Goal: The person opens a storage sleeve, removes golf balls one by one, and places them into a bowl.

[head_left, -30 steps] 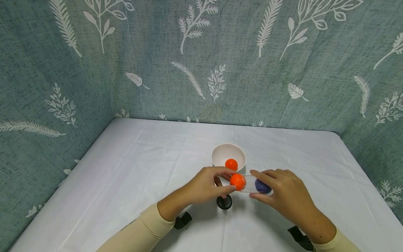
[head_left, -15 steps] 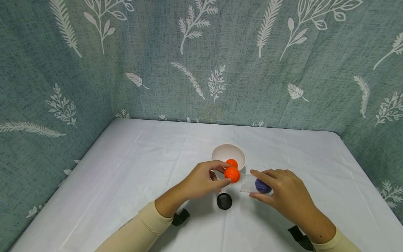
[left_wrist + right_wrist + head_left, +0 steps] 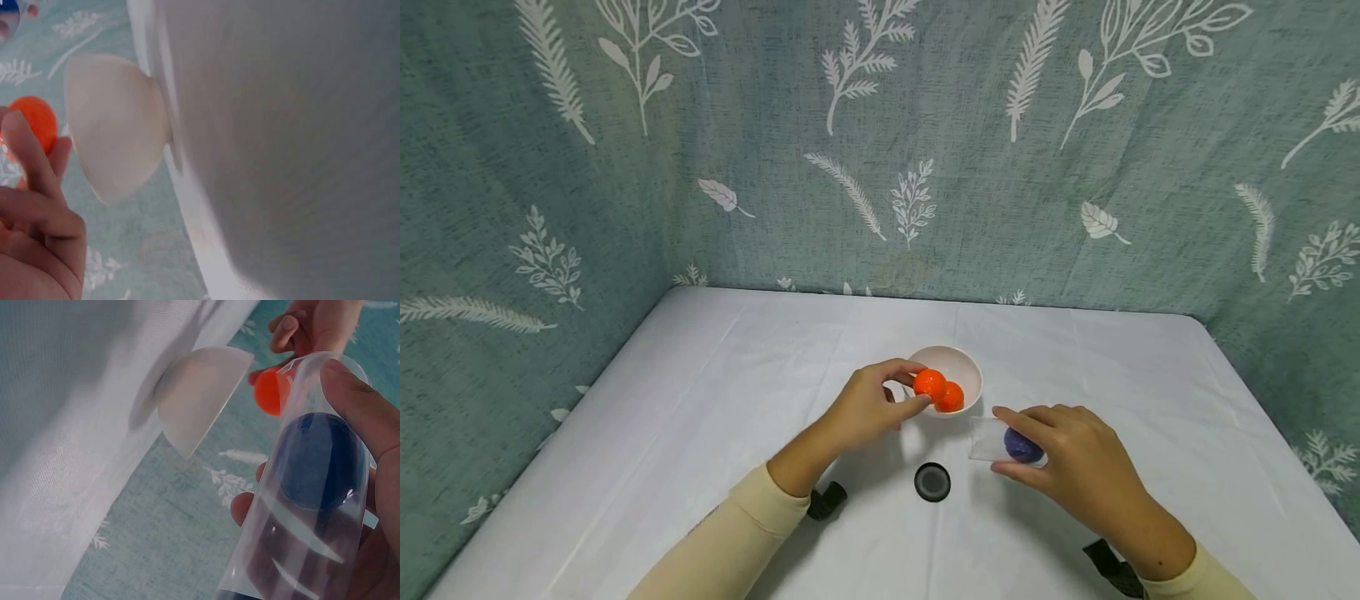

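Between thumb and fingers, my left hand point(image 3: 867, 410) pinches a shiny orange ball point(image 3: 929, 384) at the near left rim of a white bowl point(image 3: 961, 360). In the left wrist view that held ball point(image 3: 36, 122) shows beside the bowl's mouth. A second orange ball point(image 3: 952, 399) lies inside the bowl. My right hand point(image 3: 1075, 458) grips a clear plastic tube point(image 3: 987, 439), its end pointing left. Inside the tube is a dark blue ball point(image 3: 322, 461). The palm side of the right hand is mostly hidden in the head view.
A round black cap point(image 3: 932, 482) lies on the white tablecloth point(image 3: 760, 375), nearer than the bowl. Dark straps hang at both wrists. Behind the table and at its sides hangs a green leaf-patterned cloth point(image 3: 775, 225).
The left hand has drawn the orange ball away from the tube's left end and carried it left and away from me to the bowl. The right hand and tube have stayed almost still.
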`<state>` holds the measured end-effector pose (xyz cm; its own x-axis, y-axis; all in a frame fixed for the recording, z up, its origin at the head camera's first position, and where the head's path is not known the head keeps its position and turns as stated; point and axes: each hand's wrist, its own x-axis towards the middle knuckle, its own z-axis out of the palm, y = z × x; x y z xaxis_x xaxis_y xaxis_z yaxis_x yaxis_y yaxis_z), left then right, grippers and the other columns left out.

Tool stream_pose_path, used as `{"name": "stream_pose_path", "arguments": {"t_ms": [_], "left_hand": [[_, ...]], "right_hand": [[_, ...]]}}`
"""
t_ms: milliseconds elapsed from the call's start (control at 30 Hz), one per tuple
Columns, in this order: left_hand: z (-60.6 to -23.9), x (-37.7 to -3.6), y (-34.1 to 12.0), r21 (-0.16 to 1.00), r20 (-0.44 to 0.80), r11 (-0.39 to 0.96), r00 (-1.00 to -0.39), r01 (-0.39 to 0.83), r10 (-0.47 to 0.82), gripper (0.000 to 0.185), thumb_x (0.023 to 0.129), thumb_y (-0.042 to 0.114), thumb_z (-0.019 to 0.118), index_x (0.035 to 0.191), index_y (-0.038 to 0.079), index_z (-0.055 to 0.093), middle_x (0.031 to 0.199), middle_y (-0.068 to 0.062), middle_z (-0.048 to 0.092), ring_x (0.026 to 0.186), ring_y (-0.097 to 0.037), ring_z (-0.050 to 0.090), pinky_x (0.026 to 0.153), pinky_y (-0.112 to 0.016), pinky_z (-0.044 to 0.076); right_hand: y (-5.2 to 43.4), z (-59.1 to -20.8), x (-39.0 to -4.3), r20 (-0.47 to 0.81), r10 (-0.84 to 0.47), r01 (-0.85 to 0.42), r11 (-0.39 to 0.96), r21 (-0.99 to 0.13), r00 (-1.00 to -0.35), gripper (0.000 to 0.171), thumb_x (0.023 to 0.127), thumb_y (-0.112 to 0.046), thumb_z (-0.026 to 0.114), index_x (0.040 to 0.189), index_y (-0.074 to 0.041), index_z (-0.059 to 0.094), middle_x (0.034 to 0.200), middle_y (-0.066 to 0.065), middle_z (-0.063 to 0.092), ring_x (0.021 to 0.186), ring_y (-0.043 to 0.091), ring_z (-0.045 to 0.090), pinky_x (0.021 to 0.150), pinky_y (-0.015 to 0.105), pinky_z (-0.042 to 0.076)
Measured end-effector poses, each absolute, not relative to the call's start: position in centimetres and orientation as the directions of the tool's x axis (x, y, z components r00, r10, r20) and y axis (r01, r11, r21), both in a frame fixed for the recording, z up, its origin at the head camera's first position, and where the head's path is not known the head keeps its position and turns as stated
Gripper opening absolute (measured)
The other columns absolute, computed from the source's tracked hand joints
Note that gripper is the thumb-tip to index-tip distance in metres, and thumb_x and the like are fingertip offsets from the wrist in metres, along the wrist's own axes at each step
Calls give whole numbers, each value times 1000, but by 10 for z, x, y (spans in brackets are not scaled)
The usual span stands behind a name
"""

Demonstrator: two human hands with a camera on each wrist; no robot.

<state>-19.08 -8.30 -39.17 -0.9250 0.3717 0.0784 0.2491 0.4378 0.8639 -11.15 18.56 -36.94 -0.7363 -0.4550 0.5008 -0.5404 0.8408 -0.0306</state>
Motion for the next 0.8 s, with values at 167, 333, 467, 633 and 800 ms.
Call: {"name": "stream_pose_path", "arguments": {"t_ms": [167,333,467,633,800], "left_hand": [[-391,-204,-82,790,125,535,-933,299,337,39,88,28,77,124,17,67,106,0,72,55,-14,48,52,-25,44],[-390,-214,-80,734,116,603,-932,313,342,39,88,28,76,123,15,68,104,-2,72,69,-15,53,59,-25,43],[-391,-221,-78,703,79,644,-932,303,353,38,87,29,76,122,16,68,104,-1,71,66,-14,51,57,-24,41],[-388,-226,-73,659,35,687,-925,306,378,40,87,30,77,124,15,67,107,-1,71,54,-13,45,51,-23,36],[-387,-232,-66,618,30,717,-921,323,389,40,87,30,76,123,15,68,106,-1,72,64,-12,54,56,-24,42]], "right_hand": [[185,-370,-112,469,-441,-518,854,-42,-765,62,64,-50,90,118,-22,75,96,1,75,83,19,70,75,41,58],[185,-370,-112,472,-443,-521,853,-39,-762,63,64,-50,90,118,-23,75,95,1,75,83,18,70,74,40,57],[186,-370,-112,477,-445,-525,850,-41,-758,63,64,-50,90,118,-23,75,95,1,75,82,18,70,72,39,56],[187,-368,-112,475,-447,-527,849,-43,-758,63,64,-50,90,119,-23,75,95,1,75,82,17,70,73,39,56],[187,-368,-111,468,-445,-526,849,-50,-763,62,65,-51,89,119,-23,75,96,0,75,82,17,69,73,38,56]]}}
